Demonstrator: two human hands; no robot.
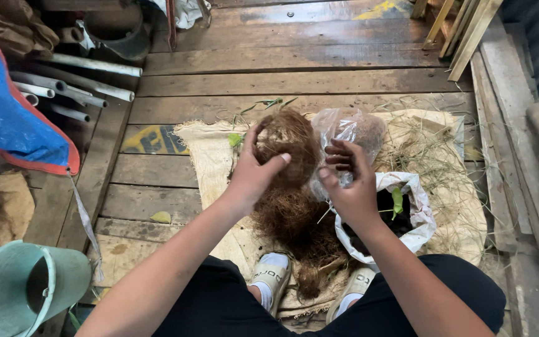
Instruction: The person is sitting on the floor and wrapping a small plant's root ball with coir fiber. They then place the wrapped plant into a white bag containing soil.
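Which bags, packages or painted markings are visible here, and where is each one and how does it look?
Clear plastic bag: beyond the right hand, crumpled, brown fibre inside.
White plastic bag: right of that hand, open, dark soil and a green leaf inside.
Yellow painted marking: floor plank left of the sack mat, worn.

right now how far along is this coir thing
Looks early. Done: sack spread on the floor, white bag open with dark soil and a green leaf. In hand: left hand grips a coir clump; right hand touches a clear bag. Left: coir pile unused.
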